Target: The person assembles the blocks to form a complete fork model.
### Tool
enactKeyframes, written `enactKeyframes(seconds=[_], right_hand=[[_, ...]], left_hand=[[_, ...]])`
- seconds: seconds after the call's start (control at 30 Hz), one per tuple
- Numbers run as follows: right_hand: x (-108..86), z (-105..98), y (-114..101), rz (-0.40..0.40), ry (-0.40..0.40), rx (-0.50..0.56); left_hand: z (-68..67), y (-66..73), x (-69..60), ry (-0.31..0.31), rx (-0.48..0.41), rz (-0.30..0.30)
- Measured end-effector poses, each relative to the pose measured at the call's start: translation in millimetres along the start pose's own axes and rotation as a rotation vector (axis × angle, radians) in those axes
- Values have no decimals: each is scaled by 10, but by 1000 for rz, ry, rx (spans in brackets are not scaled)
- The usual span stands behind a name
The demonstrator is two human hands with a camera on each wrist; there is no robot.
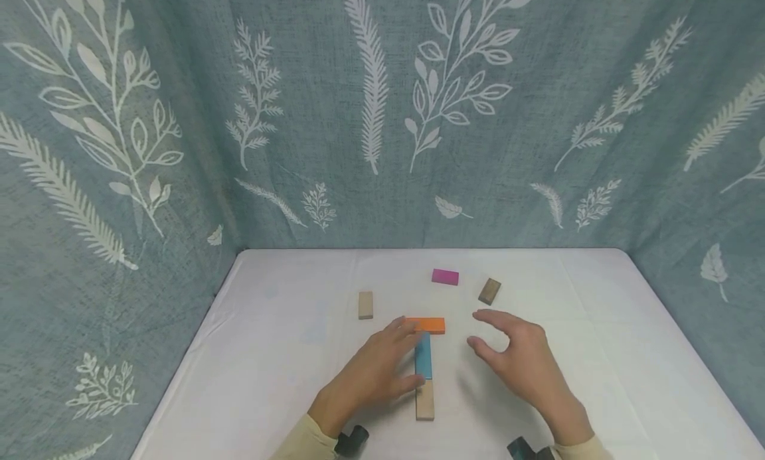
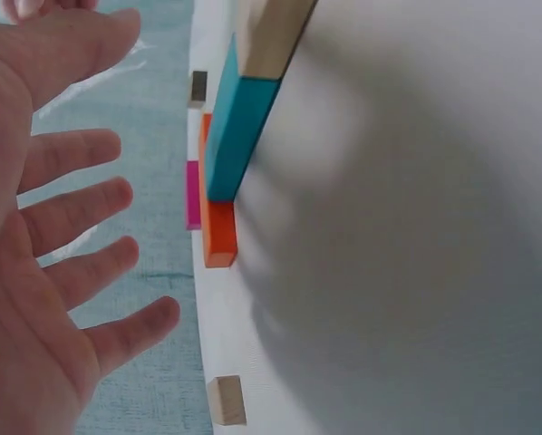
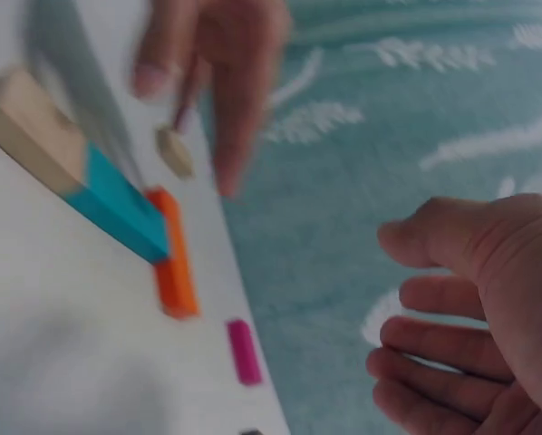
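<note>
In the head view an orange block (image 1: 433, 325) lies crosswise at the far end of a blue block (image 1: 423, 357), and a light wooden block (image 1: 425, 401) continues the line toward the near edge. My left hand (image 1: 376, 367) hovers just left of these blocks, fingers spread, partly covering the orange one; whether it touches them I cannot tell. To their right, my right hand (image 1: 528, 360) is held above the cloth, thumb and fingers apart, holding nothing. The left wrist view shows the blue block (image 2: 237, 127) between the wooden and orange (image 2: 219, 234) ones.
Farther back on the white-covered table (image 1: 251, 354) lie a magenta block (image 1: 445, 277), a darker wooden block (image 1: 489, 291) and a light wooden block (image 1: 366, 305). A patterned blue-green curtain (image 1: 323, 115) hangs behind and at the sides.
</note>
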State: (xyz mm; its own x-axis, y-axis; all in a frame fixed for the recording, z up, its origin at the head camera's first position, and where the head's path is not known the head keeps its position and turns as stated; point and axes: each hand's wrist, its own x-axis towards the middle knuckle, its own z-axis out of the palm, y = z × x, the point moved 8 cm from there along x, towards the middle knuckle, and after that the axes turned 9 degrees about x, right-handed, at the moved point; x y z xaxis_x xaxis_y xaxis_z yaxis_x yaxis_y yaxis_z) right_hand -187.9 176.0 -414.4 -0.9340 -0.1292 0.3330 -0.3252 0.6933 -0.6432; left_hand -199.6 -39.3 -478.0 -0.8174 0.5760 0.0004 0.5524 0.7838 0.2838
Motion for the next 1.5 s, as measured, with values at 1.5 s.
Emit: enactKeyframes(seconds=[1.5], right_hand=[[724, 153, 1477, 167, -88, 190]], left_hand=[[265, 145, -88, -96, 15, -31]])
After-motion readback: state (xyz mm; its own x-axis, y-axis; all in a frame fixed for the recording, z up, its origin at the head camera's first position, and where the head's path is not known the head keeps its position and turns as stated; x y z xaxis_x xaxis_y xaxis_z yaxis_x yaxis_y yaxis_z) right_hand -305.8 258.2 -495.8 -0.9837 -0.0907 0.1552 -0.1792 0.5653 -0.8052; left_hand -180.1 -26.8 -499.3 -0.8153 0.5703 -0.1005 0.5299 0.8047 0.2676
